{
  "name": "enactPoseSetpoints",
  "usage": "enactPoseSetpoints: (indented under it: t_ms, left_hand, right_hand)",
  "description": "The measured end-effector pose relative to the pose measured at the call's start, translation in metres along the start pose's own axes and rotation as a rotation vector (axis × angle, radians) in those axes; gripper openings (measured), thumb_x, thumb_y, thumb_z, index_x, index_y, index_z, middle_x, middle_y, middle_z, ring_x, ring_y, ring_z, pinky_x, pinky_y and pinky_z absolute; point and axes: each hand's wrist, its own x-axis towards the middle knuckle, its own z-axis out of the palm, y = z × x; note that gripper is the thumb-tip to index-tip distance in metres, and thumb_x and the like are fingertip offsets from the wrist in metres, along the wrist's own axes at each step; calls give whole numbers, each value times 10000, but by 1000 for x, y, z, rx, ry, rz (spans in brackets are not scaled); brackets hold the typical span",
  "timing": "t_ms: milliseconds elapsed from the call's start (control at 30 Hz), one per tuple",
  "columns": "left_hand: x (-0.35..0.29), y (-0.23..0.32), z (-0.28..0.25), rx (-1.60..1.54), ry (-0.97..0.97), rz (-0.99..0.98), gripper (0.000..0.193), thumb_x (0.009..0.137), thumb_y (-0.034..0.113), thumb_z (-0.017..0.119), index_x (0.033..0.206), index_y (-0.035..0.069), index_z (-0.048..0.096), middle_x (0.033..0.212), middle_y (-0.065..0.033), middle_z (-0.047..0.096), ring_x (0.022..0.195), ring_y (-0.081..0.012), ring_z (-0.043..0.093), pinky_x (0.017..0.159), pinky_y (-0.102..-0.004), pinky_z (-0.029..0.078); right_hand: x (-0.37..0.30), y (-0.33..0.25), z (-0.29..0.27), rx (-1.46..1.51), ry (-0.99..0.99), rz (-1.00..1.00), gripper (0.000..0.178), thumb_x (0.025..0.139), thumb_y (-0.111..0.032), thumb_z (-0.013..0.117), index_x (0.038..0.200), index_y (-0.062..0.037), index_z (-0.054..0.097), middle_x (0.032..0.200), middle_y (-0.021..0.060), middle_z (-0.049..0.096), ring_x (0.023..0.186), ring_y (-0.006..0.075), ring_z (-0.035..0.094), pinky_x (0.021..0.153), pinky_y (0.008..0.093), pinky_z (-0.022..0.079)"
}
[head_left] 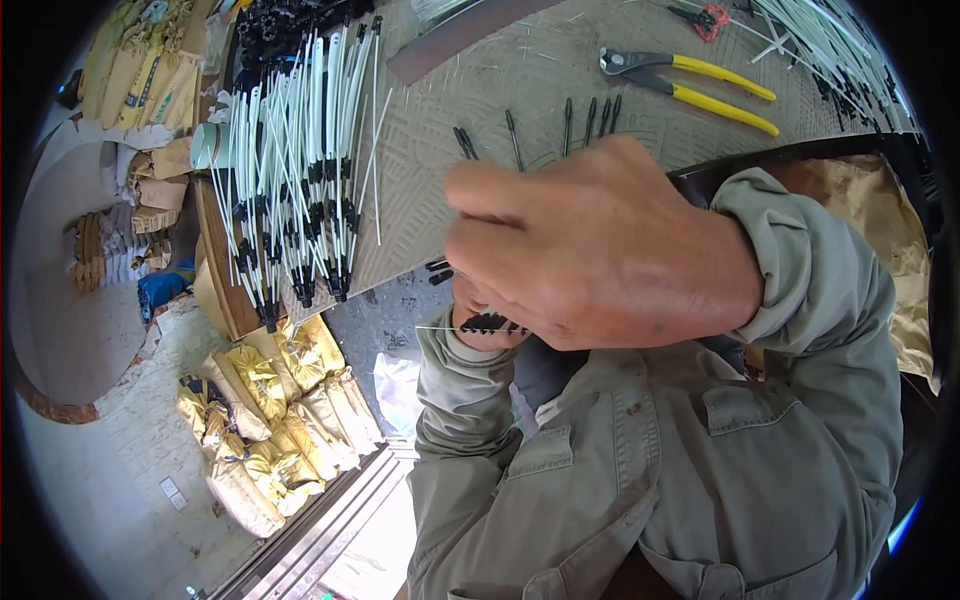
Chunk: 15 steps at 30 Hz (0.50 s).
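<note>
My right hand (600, 240) fills the middle of the view, back up and fingers curled closed; what lies under its fingertips is hidden. Behind and below it only a little of my left hand (470, 325) shows, coming out of a grey-green sleeve. It grips a small black ribbed piece (490, 322). A thin white rod (432, 328) sticks out to the left of that piece. Both hands are held together above the near edge of the patterned table (450, 170).
A heap of white rods with black ends (300, 170) lies on the table's left. Loose black pieces (565, 120) lie ahead of my hands. Yellow-handled pliers (690, 85), red-handled scissors (705, 18) and more white rods (830, 50) lie far right. Yellow sacks (270, 420) rest on the floor.
</note>
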Motion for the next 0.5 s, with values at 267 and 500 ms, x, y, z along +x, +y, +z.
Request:
enactPoseSetpoints:
  t_ms: [267,500]
  left_hand:
    - [1,19,-1,199,61,101,510,707,-29,678,1180,37,499,1156,-73,558,1060,-158,543,871,-287,427]
    - [15,22,4,361,86,155,508,707,-27,681,1179,32,504,1159,-76,556,1064,-163,540,873,-289,426]
  right_hand:
    - [-5,-6,3,-81,62,-26,172,621,-110,633,671,-43,483,706,48,405,420,123,486,333,290,330]
    - [-4,-8,-1,-68,10,-17,125,678,-96,631,720,-42,525,719,34,446,436,136,498,351,303,337]
